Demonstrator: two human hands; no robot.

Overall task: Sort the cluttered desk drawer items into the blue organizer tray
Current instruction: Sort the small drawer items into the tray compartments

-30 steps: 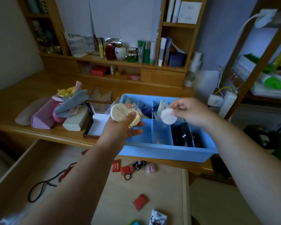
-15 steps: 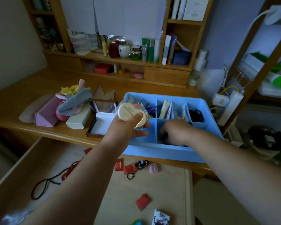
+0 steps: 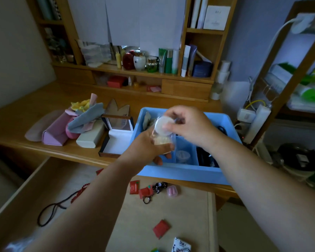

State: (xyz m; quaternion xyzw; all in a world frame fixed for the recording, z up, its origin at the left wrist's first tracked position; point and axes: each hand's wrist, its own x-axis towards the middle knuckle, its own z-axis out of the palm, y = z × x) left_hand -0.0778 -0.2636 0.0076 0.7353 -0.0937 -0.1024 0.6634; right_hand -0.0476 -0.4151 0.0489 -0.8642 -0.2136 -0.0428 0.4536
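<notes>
At frame centre, above the blue organizer tray, your right hand pinches a round white container; your left hand grips clear-wrapped packets beneath it.

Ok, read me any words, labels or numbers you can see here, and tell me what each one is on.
Nothing can be read for certain.
White box on the top shelf: faint print, too small to read.
Red packets in the drawer: light markings, blurred.
Round white case in the hands: blurred, no legible text.
Bottles and tubes on the shelf: labels too small.
</notes>
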